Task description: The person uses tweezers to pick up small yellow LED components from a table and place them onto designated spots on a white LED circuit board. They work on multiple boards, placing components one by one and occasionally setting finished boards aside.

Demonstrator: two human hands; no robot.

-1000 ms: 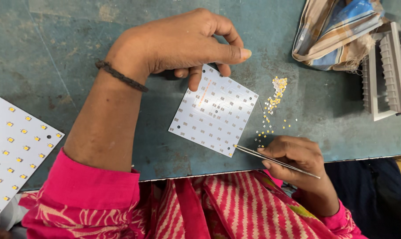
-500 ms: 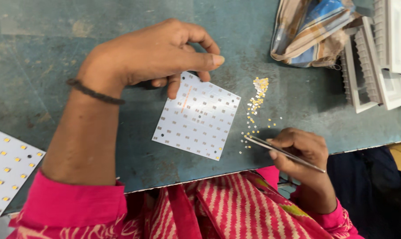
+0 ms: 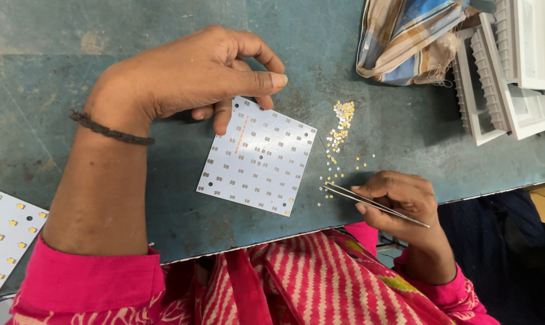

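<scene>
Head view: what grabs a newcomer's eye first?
The square white circuit board at the centre of the blue-green table, pinned at its top edge by the fingers of the left hand. Just right of it, a scatter of tiny yellow-white components, with the right hand holding metal tweezers pointed at the scatter's lower end.

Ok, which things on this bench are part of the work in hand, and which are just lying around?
In use:
left hand on the white square board
right hand holding tweezers
tiny yellow chips

Lying about:
striped cloth
white plastic frames
second board, already dotted with chips
</scene>
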